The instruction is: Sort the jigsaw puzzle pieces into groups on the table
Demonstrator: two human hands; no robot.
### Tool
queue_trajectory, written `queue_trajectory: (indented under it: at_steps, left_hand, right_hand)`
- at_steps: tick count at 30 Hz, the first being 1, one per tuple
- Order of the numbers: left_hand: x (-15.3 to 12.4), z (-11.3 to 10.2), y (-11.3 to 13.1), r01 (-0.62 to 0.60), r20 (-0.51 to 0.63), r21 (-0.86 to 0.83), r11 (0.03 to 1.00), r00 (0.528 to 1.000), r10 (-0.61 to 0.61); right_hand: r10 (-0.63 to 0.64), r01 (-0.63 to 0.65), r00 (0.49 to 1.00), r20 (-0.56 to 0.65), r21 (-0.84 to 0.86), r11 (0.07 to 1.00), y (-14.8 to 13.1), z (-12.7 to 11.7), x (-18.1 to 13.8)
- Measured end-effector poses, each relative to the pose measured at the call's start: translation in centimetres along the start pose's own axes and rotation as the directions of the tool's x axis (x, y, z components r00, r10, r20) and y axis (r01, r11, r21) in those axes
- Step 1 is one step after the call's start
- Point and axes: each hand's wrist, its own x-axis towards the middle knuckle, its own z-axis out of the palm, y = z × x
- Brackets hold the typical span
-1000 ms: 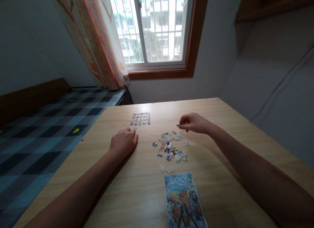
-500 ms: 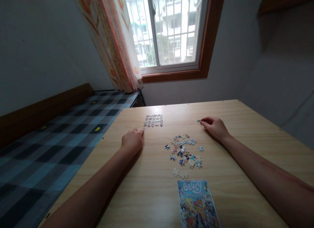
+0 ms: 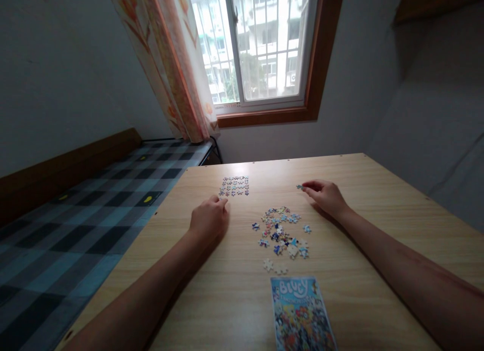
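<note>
My left hand (image 3: 209,217) rests low over the table, its fingers curled in at the near edge of a block of puzzle pieces laid in rows (image 3: 234,185). A small piece shows partly between the fingertips; most of it is hidden. Farther right, my right hand (image 3: 325,197) pinches a small bluish jigsaw puzzle piece (image 3: 299,186) between thumb and fingers, just at the tabletop. Between the hands and nearer to me lies a loose pile of mixed puzzle pieces (image 3: 280,232), some face up in blue and dark colours, some showing a pale side.
A box with "Bluey" printed on it (image 3: 302,315) lies at the table's near side. The pale wooden table (image 3: 378,230) meets a bed with a checked cover (image 3: 113,205) on the left. A curtain (image 3: 170,63) and window (image 3: 272,48) are beyond.
My left hand has shifted slightly right and turned, its fingers more curled. My right hand has moved a little left with the puzzle piece. The view has shifted slightly.
</note>
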Motion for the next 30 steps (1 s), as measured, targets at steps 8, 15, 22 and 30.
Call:
queue_trajectory:
  at_steps: [8,15,22,30]
  left_hand:
    - [-2.6,0.2,4.1,-0.508,-0.245,-0.192,0.840,0.853,0.460]
    - [-2.9,-0.6,4.4,-0.457,-0.118,-0.136,0.879,0.888,0.444]
    - [-2.2,-0.8,3.9,-0.279,-0.070,-0.109,0.954,0.959,0.273]
    - [-1.0,0.2,2.7,-0.135,-0.055,-0.186,0.973,0.990,0.127]
  right_hand:
    - [-0.138,0.092,0.904,0.406,0.132,0.987,-9.3,3.3,-3.5]
    - [-0.162,0.201,0.888,0.430,-0.047,0.979,-10.5,5.3,-5.3]
    - [-0.201,0.265,0.865,0.460,-0.077,0.961,-11.5,7.7,-5.8]
    - [-0.378,0.488,0.781,0.498,-0.106,0.866,-11.9,7.3,-6.6]
